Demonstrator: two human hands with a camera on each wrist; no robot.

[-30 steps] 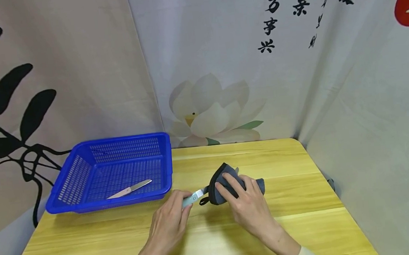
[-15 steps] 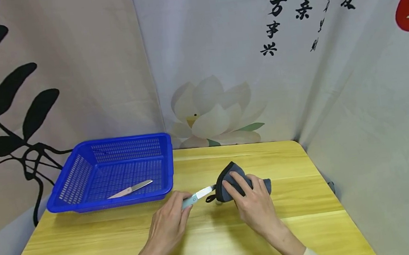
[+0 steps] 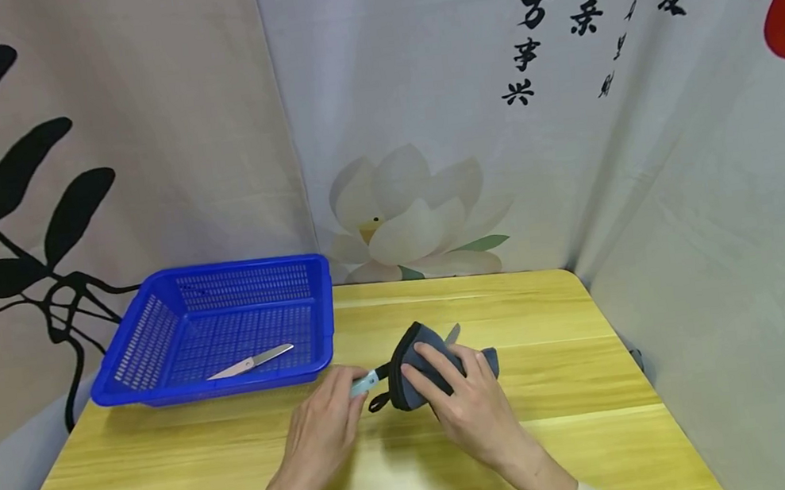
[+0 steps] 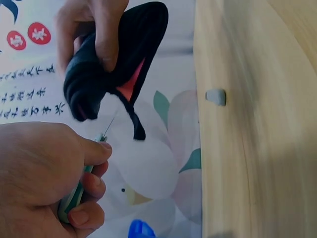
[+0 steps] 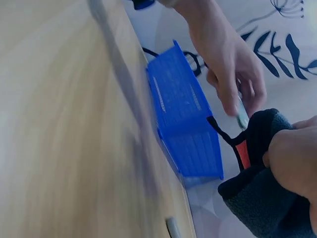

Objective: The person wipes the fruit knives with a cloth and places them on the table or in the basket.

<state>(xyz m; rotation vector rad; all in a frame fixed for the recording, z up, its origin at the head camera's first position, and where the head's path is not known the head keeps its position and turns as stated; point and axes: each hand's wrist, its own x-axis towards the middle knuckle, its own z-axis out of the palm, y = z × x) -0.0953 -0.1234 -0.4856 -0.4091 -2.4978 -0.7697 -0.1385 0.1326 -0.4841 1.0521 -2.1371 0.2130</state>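
Note:
My left hand grips the light-blue handle of a knife. My right hand holds a folded blue-grey cloth around the knife's blade. The cloth has black edging, a black hanging loop and some red inside, visible in the left wrist view at its red part. Past the far side of the cloth the blade's tip sticks out; the middle of the blade is covered. Both hands are above the table.
A blue plastic basket stands at the table's back left, with a second, pale-handled knife inside. A small grey object lies on the wooden table; its kind is unclear. A printed curtain hangs behind.
The right hand moved the cloth right along the blade, baring the part near the handle, then back left to the handle, so the tip shows. The left hand stayed almost still.

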